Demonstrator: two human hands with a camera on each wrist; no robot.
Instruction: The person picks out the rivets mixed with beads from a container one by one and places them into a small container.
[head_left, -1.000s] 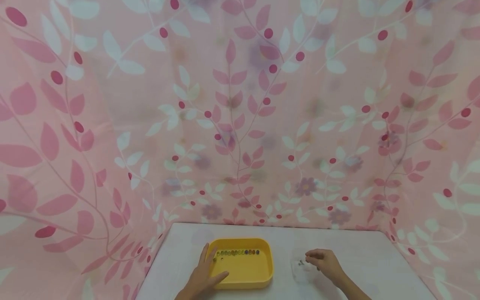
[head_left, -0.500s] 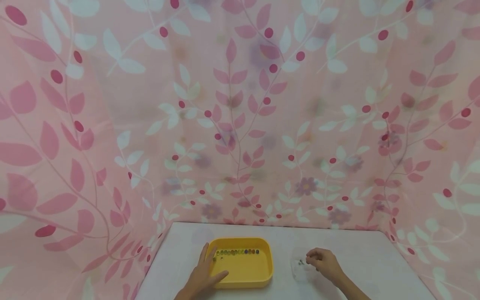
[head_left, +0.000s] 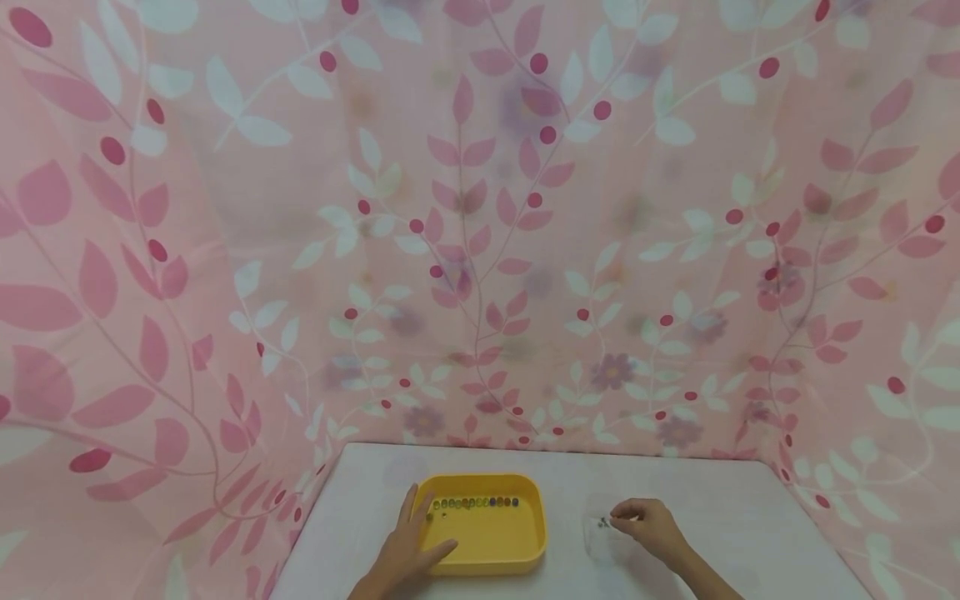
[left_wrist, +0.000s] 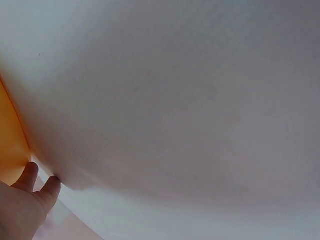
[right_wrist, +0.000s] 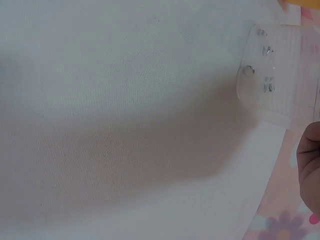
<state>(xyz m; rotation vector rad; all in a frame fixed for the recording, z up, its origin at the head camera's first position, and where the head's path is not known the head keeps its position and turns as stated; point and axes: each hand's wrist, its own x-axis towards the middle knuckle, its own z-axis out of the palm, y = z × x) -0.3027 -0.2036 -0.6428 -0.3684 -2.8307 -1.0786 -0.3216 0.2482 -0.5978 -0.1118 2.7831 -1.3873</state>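
Observation:
My left hand [head_left: 407,537] rests on the left rim of a yellow tray [head_left: 491,569], its fingers spread and the thumb over the near side. Inside, small marble-like balls [head_left: 486,502] in green, yellow, orange and blue line the back; a couple more lie at the left. My right hand [head_left: 651,530] is at the right of a clear plastic box [head_left: 597,550], thumb and forefinger together. Several glassy balls [right_wrist: 249,70] lie in that box in the right wrist view. Whether the right fingertips pinch a ball or the box rim is hidden.
Both objects stand on a white-covered table [head_left: 720,517]. A pink curtain [head_left: 480,250] with a leaf print hangs behind the table and along both sides. In the left wrist view, the left fingers lie against the tray's wall [left_wrist: 11,135].
The right hand has shifted very slightly at the clear box, its fingertips lowering a little. The left hand and the tray's row of balls stay in place.

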